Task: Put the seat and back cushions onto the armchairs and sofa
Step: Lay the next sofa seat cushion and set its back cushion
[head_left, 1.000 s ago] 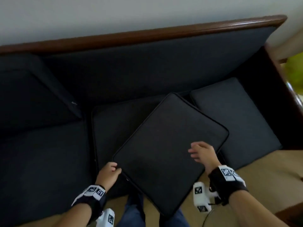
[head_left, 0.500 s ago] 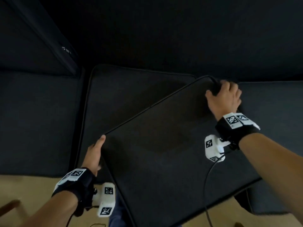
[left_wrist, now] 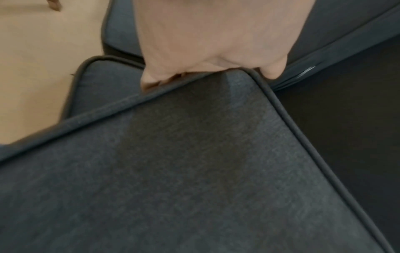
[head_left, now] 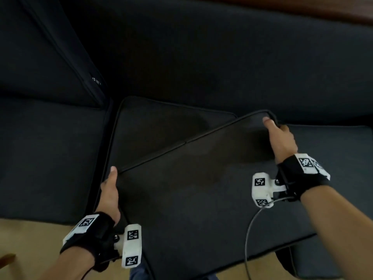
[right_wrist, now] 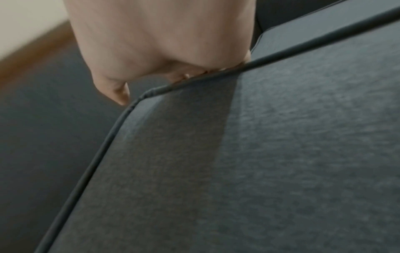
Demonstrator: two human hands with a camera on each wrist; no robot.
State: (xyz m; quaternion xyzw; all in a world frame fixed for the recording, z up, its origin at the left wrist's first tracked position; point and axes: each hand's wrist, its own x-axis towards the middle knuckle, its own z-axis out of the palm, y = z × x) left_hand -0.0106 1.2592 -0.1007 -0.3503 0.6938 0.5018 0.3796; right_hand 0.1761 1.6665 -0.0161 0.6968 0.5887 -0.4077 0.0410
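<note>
Since half a second ago the right hand (head_left: 281, 141) has slid slightly right along the far corner, and the left hand (head_left: 109, 196) stays on the near-left corner. Both grip the dark grey cushion (head_left: 201, 195), a square woven-fabric pad with corded piping, held tilted over the sofa (head_left: 201, 57) seat cushions.

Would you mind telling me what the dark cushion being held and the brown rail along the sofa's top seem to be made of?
The dark grey square cushion looks like woven upholstery fabric, matte, with a visible grainy weave in both wrist views and a smooth corded piping along its edges. The left hand and right hand each grip a corner. The brown rail looks like polished wood, though it is blurred.
</note>
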